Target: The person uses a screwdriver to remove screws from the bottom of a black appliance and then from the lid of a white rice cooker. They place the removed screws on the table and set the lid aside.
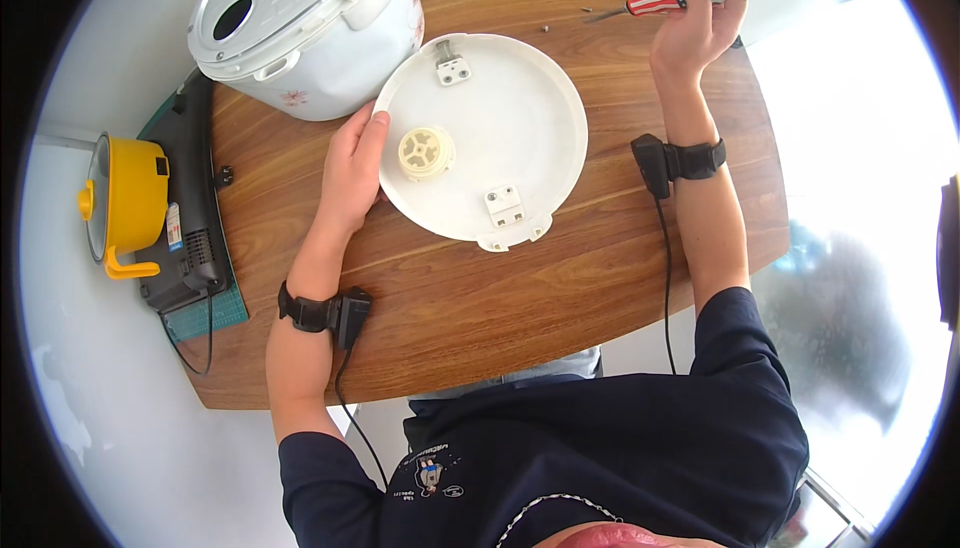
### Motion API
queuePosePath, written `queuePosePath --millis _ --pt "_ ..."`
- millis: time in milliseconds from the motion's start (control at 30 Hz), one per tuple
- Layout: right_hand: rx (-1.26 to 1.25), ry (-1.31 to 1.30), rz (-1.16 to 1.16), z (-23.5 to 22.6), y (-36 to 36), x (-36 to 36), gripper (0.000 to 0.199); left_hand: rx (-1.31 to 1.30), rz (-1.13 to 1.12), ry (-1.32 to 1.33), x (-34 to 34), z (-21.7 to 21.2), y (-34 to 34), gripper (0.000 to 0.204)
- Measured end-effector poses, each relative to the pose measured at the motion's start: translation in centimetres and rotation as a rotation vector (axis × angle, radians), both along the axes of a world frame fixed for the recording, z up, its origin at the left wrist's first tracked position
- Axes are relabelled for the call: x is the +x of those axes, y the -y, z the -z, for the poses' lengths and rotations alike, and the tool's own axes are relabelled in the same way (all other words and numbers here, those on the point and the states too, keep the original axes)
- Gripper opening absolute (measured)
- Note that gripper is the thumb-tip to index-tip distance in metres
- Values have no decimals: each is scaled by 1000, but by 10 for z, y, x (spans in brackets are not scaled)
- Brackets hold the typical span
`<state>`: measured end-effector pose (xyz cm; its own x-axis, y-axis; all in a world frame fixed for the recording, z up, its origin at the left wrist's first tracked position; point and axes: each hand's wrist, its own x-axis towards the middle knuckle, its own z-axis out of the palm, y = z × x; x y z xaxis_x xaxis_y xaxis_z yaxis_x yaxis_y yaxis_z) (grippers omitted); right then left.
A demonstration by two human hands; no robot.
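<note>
A round white plastic cover, hollow side up, rests over the wooden table. My left hand grips its left rim, with the thumb on top and the other fingers partly hidden beneath. Inside the cover are a cream round valve piece, a white hinge block near the far rim and another white block near the close rim. Off to the far right, my right hand is closed around a screwdriver with a red-and-white striped handle, its tip pointing left, apart from the cover.
A white rice cooker body stands behind the cover at the far left. Small screws lie on the wooden table. At the left are a yellow electric pot, a black appliance and a green mat. Cables trail from both wrist straps.
</note>
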<state>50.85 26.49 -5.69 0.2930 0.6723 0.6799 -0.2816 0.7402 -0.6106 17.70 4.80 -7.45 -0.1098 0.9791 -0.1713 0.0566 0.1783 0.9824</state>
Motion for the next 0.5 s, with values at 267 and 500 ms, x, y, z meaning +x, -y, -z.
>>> queuePosePath --millis 267,500 --pt "-87 20 -148 -35 42 -29 23 17 15 11 -5 8 -1 42" --pt "-46 92 -621 -83 105 -51 25 40 -36 -45 1 5 0 41"
